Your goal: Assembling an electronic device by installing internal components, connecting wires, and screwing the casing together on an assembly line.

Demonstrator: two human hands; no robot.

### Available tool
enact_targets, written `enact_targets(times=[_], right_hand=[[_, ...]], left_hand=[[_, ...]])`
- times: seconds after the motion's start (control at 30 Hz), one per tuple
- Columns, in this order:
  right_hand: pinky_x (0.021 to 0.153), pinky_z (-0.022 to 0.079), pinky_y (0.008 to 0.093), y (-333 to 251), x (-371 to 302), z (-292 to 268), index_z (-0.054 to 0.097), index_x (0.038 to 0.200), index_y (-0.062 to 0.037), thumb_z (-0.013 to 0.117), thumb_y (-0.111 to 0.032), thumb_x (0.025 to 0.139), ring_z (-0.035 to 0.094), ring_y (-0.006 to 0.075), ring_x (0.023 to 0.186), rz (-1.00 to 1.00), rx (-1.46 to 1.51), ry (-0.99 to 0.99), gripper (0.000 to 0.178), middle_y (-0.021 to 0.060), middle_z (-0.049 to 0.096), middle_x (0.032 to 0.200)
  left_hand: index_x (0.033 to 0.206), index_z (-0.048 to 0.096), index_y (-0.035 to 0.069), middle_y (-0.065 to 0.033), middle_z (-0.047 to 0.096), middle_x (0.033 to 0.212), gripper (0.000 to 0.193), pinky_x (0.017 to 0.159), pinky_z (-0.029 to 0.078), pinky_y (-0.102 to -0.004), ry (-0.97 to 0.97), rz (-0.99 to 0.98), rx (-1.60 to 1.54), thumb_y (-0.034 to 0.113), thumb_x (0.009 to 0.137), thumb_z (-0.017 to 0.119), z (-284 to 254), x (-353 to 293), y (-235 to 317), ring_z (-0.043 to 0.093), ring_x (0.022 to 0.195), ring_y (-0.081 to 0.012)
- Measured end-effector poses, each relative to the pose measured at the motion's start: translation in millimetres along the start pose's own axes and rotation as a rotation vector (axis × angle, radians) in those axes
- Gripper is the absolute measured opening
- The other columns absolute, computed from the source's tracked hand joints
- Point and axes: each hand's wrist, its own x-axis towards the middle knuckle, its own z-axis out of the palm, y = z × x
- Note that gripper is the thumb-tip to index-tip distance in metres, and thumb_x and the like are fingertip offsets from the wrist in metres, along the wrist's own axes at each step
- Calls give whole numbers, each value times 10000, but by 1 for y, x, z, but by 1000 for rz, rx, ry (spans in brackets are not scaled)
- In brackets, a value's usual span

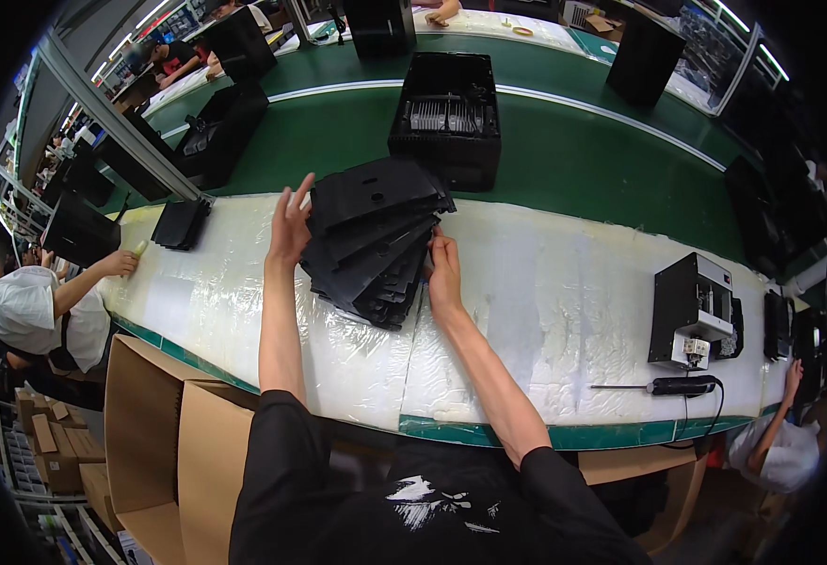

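A fanned, uneven stack of black plastic panels (366, 247) rests on the film-covered workbench (526, 311) in front of me. At the stack's left edge, my left hand (291, 226) is open, its fingers spread and pointing up. My right hand (444, 273) grips the right edge of the stack, with its fingertips partly hidden by the panels. Just beyond the stack stands an open black housing (446, 155) with ribbed metal parts inside, on the green conveyor (564, 151).
To the right are a black-and-silver machine (691, 311) and a corded electric screwdriver (682, 385). A smaller black panel stack (181, 224) lies left, near a co-worker's hand (120, 263). Open cardboard boxes (211, 461) stand below the bench edge. More black housings (646, 58) line the conveyor.
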Motion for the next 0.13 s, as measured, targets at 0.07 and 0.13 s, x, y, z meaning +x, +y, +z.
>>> enact_targets(times=[0.07, 0.13], right_hand=[[1073, 210, 298, 7, -5, 7, 449, 1002, -60, 337, -255, 1008, 310, 199, 1295, -86, 38, 7, 225, 163, 297, 1461], [1079, 204, 303, 6, -8, 9, 443, 1013, -63, 335, -263, 1009, 291, 210, 1314, -107, -46, -3, 228, 167, 254, 1481]], left_hand=[[1423, 336, 163, -113, 361, 1429, 615, 1075, 267, -393, -3, -4, 88, 496, 908, 382, 15, 0, -3, 355, 1297, -274], [1431, 317, 169, -107, 383, 1414, 694, 1082, 261, -397, 3, 48, 284, 536, 863, 474, 10, 2, -9, 341, 1311, -264]])
